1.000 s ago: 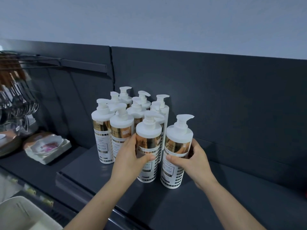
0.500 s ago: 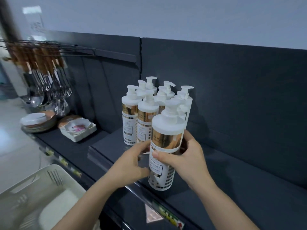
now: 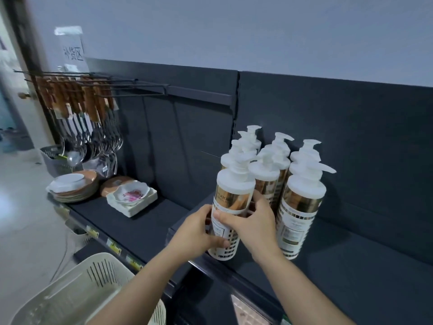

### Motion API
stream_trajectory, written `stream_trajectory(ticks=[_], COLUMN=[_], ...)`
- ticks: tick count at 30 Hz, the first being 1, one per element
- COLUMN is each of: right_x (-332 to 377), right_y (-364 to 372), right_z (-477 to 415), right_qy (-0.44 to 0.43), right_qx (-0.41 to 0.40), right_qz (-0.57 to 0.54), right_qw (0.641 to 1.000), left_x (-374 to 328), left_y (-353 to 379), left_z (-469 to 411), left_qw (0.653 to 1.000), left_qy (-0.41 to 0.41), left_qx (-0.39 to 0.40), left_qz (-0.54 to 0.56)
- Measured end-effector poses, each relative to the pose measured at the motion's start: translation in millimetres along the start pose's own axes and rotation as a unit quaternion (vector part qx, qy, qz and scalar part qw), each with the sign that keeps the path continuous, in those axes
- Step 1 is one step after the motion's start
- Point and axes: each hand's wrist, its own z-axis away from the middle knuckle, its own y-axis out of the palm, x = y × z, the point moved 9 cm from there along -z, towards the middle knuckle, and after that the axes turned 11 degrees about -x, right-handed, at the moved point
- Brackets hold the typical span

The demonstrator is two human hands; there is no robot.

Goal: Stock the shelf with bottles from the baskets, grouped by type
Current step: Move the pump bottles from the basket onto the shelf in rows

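Head view, the only one:

- Both hands are on one bottle (image 3: pixel 232 200). The left hand (image 3: pixel 199 231) is curled round its lower left side. The right hand (image 3: pixel 255 221) has its thumb across the label and its fingers round the far side.
- The bottle is upright at the front-left corner of the shelf (image 3: pixel 351 266), close to the lip. It sits just in front of the group (image 3: pixel 274 165) of matching pump bottles, with a neighbour (image 3: pixel 302 207) to its right.

Step, as I read it: seat this bottle in the front row.
- Keep the two-hand grip low, since it's tall, narrow and probably tippy.
- Push it back off the lip until it lines up with the neighbour.
- Don't shove into the row behind, as one knock could topple several.
- Turn the pump to match the others and face the label out.
- Let go only once the base sits flat.

Unclear or hidden:
- The left hand partly covers the base, so I can't tell if it's fully set down.
- The right fingers are behind the bottle.
- The rear bottles overlap, so the count is uncertain.
- The label text is mostly unreadable.
- The basket (image 3: pixel 77 289) is cut off at the bottom edge. No bottles show in the visible part.
- No second bottle type is in view.
- The ladles (image 3: pixel 93 127) and plates (image 3: pixel 75 186) at the left aren't part of this task.
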Motion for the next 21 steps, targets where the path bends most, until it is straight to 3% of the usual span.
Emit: stream_trajectory(ticks=[15,21], right_x=[-11.9,-5.7], right_y=[24.8,21.5], right_z=[-13.8,-7.3], right_qy=[-0.031,-0.054], right_qx=[-0.102,-0.109], right_qz=[0.116,0.168], right_qw=[0.988,0.978], left_x=[34.1,29.9], left_y=[2.1,3.7], left_z=[-42.9,-40.0], left_qw=[0.998,0.999], left_qy=[0.005,0.012], left_qx=[0.037,0.023], left_qz=[0.051,0.018])
